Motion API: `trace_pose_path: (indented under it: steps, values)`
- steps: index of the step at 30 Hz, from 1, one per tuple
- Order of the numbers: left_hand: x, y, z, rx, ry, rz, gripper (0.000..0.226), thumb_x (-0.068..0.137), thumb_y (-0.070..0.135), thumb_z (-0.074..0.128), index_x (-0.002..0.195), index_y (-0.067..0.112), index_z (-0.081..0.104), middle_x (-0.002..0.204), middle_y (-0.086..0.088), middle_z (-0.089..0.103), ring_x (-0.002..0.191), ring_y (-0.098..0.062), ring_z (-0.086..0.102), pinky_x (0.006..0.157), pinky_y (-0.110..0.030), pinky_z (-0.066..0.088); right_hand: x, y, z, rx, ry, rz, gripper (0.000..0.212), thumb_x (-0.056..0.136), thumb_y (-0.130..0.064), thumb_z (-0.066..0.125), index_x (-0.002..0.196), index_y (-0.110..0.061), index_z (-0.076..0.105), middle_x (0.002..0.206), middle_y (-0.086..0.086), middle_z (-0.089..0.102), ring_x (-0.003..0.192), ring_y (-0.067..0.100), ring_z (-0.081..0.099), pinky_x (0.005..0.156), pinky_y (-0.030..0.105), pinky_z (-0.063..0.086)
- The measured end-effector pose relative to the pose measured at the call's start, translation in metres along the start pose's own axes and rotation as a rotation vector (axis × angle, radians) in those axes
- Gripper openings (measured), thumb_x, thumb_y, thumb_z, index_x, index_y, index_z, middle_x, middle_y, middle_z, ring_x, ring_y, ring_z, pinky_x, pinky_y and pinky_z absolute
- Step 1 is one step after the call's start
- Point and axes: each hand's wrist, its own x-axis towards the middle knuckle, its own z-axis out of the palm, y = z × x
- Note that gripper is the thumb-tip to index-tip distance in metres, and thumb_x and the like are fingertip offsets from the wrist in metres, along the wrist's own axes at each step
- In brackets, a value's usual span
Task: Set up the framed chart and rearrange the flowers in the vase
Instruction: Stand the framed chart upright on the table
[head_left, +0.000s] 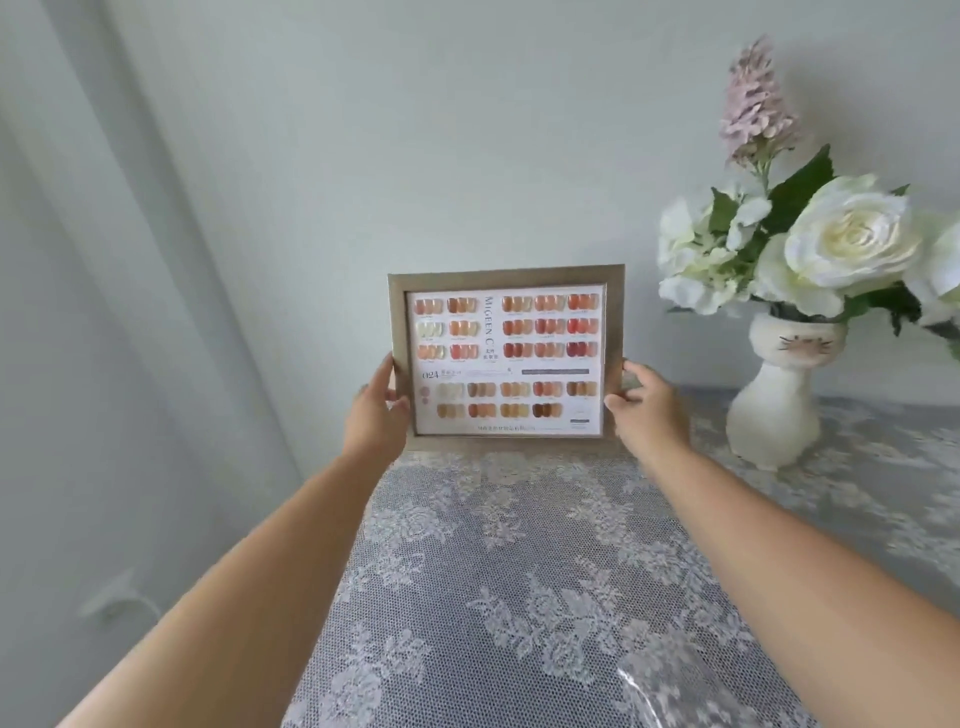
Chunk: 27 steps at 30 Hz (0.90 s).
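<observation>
Framed chart (506, 353) upright at far table (519, 571) edge near wall, left hand (376, 415) and right hand (647, 410) each gripping a side rail, presumably to steady it; vase (779, 395) of flowers (852, 239) stands right, untouched.

Open lace-covered counter (519, 571) lies before the upright framed chart (506, 358); vase (774, 410) of flowers (852, 239) crowds the right.

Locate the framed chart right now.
Head view, centre: the framed chart is upright at the far edge of the lace-covered table, near the wall, gripped by the left hand and right hand, left of the white vase.
</observation>
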Motion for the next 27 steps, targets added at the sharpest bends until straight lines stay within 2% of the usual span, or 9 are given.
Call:
trace_pose_path:
  steps: [4, 9, 11, 14, 16, 20, 24, 27]
  values:
    - [0.034, 0.007, 0.012, 0.004, -0.006, 0.003, 0.062, 0.098, 0.010, 0.046, 0.152, 0.033, 0.026, 0.126, -0.007, 0.060, 0.107, -0.029, 0.061, 0.088, -0.049, 0.055, 0.030, -0.004, 0.017, 0.008, 0.022, 0.036, 0.054, 0.089, -0.006, 0.062, 0.137, -0.026, 0.049, 0.080, -0.012, 0.062, 0.075, 0.023, 0.066, 0.074, 0.047, 0.058]
    - [0.057, 0.009, 0.030, 0.018, -0.007, 0.024, 0.054, 0.096, 0.008, 0.043, 0.144, 0.031, 0.037, 0.120, -0.007, 0.060, 0.106, -0.029, 0.061, 0.087, -0.044, 0.055, 0.052, 0.003, 0.026, -0.017, 0.058, 0.079, 0.055, 0.090, -0.008, 0.061, 0.139, -0.027, 0.047, 0.077, -0.014, 0.056, 0.073, 0.020, 0.061, 0.077, 0.049, 0.057]
    - [0.066, 0.009, 0.038, 0.020, -0.014, 0.016, 0.054, 0.095, 0.008, 0.041, 0.143, 0.030, 0.038, 0.121, -0.008, 0.060, 0.104, -0.028, 0.059, 0.084, -0.041, 0.054, 0.062, 0.004, 0.031, -0.027, 0.070, 0.097, 0.054, 0.089, -0.009, 0.061, 0.138, -0.027, 0.049, 0.077, -0.015, 0.054, 0.080, 0.021, 0.063, 0.078, 0.046, 0.056]
    - [0.086, 0.012, 0.047, 0.030, -0.021, 0.010, 0.052, 0.093, 0.006, 0.039, 0.141, 0.028, 0.039, 0.123, -0.010, 0.059, 0.097, -0.026, 0.057, 0.074, -0.034, 0.048, 0.077, 0.005, 0.040, -0.017, 0.126, 0.115, 0.053, 0.089, -0.010, 0.061, 0.138, -0.028, 0.049, 0.075, -0.017, 0.053, 0.069, 0.010, 0.059, 0.056, 0.027, 0.047]
    - [0.100, 0.014, 0.050, 0.035, -0.030, 0.013, 0.055, 0.094, 0.006, 0.039, 0.143, 0.031, 0.037, 0.123, -0.010, 0.056, 0.092, -0.024, 0.055, 0.075, -0.034, 0.049, 0.084, 0.007, 0.045, -0.024, 0.138, 0.113, 0.054, 0.090, -0.011, 0.062, 0.139, -0.028, 0.049, 0.075, -0.019, 0.051, 0.064, 0.004, 0.054, 0.048, 0.021, 0.039]
    - [0.118, 0.016, 0.060, 0.045, -0.062, 0.025, 0.056, 0.096, 0.009, 0.039, 0.145, 0.033, 0.034, 0.124, -0.011, 0.054, 0.092, -0.025, 0.054, 0.081, -0.039, 0.054, 0.101, 0.011, 0.049, -0.030, 0.147, 0.135, 0.054, 0.089, -0.010, 0.062, 0.138, -0.028, 0.049, 0.075, -0.019, 0.052, 0.065, 0.002, 0.054, 0.047, 0.019, 0.037]
    - [0.128, 0.014, 0.074, 0.030, -0.055, 0.042, 0.056, 0.095, 0.008, 0.038, 0.145, 0.034, 0.034, 0.124, -0.009, 0.054, 0.093, -0.022, 0.054, 0.073, -0.034, 0.049, 0.118, 0.016, 0.051, -0.032, 0.158, 0.141, 0.055, 0.088, -0.009, 0.063, 0.139, -0.027, 0.049, 0.088, -0.008, 0.062, 0.070, 0.007, 0.056, 0.052, 0.020, 0.039]
    - [0.134, 0.014, 0.081, 0.038, -0.085, 0.030, 0.057, 0.096, 0.010, 0.038, 0.147, 0.033, 0.031, 0.126, -0.010, 0.053, 0.097, -0.026, 0.054, 0.079, -0.037, 0.051, 0.125, 0.019, 0.052, -0.051, 0.159, 0.155, 0.056, 0.087, -0.008, 0.064, 0.138, -0.027, 0.050, 0.076, -0.015, 0.056, 0.069, 0.008, 0.057, 0.056, 0.025, 0.048]
